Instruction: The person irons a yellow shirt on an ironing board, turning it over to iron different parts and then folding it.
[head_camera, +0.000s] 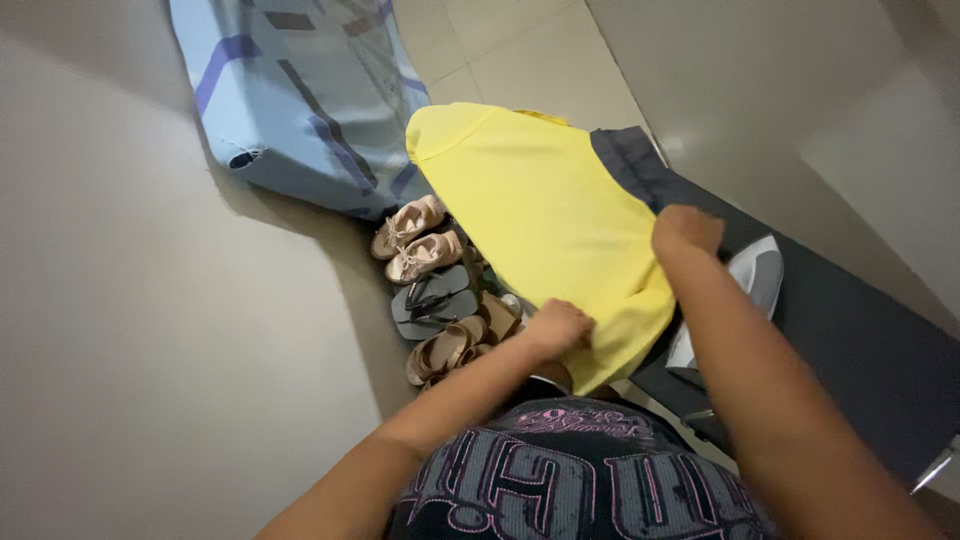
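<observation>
Yellow garment (545, 215): bright yellow cloth, spread flat over the near end of the ironing board; its far edge hangs past the board's tip, its near corner drops off the board edge beside the person's body. Both hands are on it.
Ironing board (850, 340): dark grey cover, runs from the upper middle to the lower right; the yellow garment covers its left part, the right part is bare.
Mattress (300, 100): light blue with darker blue stripes, leaning against the pale wall at upper left, its lower corner frayed.
Floor (520, 50): pale tiles, seen beyond the board's tip.
Person's shirt (570, 480): dark with pink-outlined lettering, at the bottom edge of the view.
Shoes (435, 290): a row on the floor between wall and board; two pale pink laced shoes farthest, then dark grey flip-flops, then brown sandals nearest.
Iron (755, 285): white and grey, standing on the board just right of the garment, partly hidden behind the right forearm.
Left hand (558, 328): at the garment's near corner, fingers curled together and pinching the yellow edge.
Right hand (686, 230): at the garment's right edge where it meets the grey cover; fingers bent down and closed, knuckles up. Cannot tell whether they clamp the cloth or merely press on it.
</observation>
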